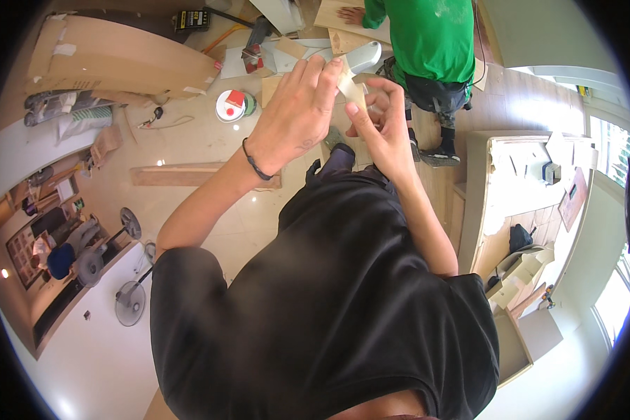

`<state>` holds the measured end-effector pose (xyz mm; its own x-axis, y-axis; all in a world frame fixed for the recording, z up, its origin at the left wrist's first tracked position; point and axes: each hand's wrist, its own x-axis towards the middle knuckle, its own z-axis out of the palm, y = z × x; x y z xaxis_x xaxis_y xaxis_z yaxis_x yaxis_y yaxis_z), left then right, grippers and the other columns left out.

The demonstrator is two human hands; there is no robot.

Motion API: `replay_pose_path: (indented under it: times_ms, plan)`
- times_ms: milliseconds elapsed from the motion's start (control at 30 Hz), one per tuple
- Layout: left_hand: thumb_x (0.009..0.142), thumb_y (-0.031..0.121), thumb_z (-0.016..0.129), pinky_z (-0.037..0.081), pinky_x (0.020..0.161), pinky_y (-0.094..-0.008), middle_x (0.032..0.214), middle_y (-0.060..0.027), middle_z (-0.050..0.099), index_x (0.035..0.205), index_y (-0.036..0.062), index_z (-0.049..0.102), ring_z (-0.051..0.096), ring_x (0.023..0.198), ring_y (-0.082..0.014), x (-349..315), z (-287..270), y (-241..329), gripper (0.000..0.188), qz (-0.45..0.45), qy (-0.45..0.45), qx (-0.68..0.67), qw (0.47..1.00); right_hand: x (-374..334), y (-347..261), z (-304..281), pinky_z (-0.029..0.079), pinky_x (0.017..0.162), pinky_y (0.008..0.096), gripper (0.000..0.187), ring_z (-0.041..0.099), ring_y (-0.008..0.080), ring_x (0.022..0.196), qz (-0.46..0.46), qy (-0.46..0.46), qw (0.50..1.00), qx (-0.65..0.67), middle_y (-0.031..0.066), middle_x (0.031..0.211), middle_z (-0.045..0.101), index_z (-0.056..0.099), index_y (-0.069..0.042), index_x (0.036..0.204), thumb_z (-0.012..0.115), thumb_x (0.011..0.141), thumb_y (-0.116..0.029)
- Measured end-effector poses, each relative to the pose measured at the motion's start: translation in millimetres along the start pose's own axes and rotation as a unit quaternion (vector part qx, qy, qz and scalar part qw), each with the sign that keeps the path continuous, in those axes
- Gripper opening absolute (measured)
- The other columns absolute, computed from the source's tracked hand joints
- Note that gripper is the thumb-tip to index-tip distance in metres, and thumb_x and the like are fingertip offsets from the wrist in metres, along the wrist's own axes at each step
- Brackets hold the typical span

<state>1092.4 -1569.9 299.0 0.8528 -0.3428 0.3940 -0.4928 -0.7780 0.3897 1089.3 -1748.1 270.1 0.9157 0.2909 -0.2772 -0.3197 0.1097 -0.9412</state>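
Observation:
Both of my hands are raised together in front of my chest, near the top middle of the view. A flat, pale yellowish strip [351,88] is between them. Behind it a smooth white-grey piece with a rounded end [366,57] juts to the upper right; whether the two are joined I cannot tell. My left hand [295,105] is closed, its fingertips pinching the strip's upper part. My right hand [385,127] has bent fingers, with the thumb against the strip's lower end; its inner fingers are partly hidden.
Ahead on the right, a person in a green shirt [430,42] leans over a wooden board [339,15]. A white-lidded bucket [229,106] and a long wooden plank [189,175] are on the floor to the left. A big cardboard panel [119,56] and a cluttered white bench [493,189] flank me.

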Motion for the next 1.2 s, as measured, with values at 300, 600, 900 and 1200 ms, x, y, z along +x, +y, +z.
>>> replay_pose_path:
  times_ms: [300,600,900,1200]
  plan:
    - [0.085,0.007,0.063,0.053,0.066,-0.0439,0.092,-0.0177,0.053,0.106,0.0005,0.042,0.060,0.081,-0.0346,-5.4,-9.1,19.5,0.031,-0.047,-0.137,-0.052,0.988,8.6,27.8,-36.0,0.043,0.084,0.0328,0.040,0.054,0.0152,0.085,0.133,-0.283,0.940,0.135,0.0053,0.092,0.060,0.052,-0.002,0.124,0.041,0.105,-0.035]
    - [0.083,0.013,0.066,0.055,0.058,-0.0419,0.087,-0.0135,0.054,0.104,0.0026,0.045,0.063,0.076,-0.0300,-14.0,-25.3,36.2,0.032,0.034,-0.196,-0.002,0.980,31.9,36.1,-33.4,0.041,0.094,0.0295,0.039,0.056,0.0139,0.102,0.198,-0.266,0.926,0.179,0.0011,0.105,0.065,0.064,-0.006,0.116,0.050,0.103,-0.040]
    - [0.083,0.013,0.064,0.052,0.056,-0.0441,0.075,-0.0150,0.058,0.099,0.0006,0.043,0.063,0.068,-0.0343,-28.4,-27.6,42.7,0.029,-0.012,-0.323,-0.046,0.945,48.8,-29.9,-27.0,0.051,0.085,0.0315,0.041,0.062,0.0166,0.084,0.110,-0.222,0.968,0.048,0.0071,0.086,0.064,0.062,0.001,0.098,0.048,0.106,-0.036]
    - [0.091,0.015,0.061,0.050,0.056,-0.0463,0.066,-0.0174,0.060,0.104,0.0003,0.036,0.064,0.062,-0.0378,-10.0,-20.3,18.7,0.032,-0.058,-0.346,-0.105,0.931,-51.3,-74.8,5.6,0.045,0.066,0.0303,0.037,0.052,0.0161,0.068,-0.142,-0.073,0.987,-0.030,0.0069,0.074,0.056,0.053,0.000,0.088,0.038,0.109,-0.027]
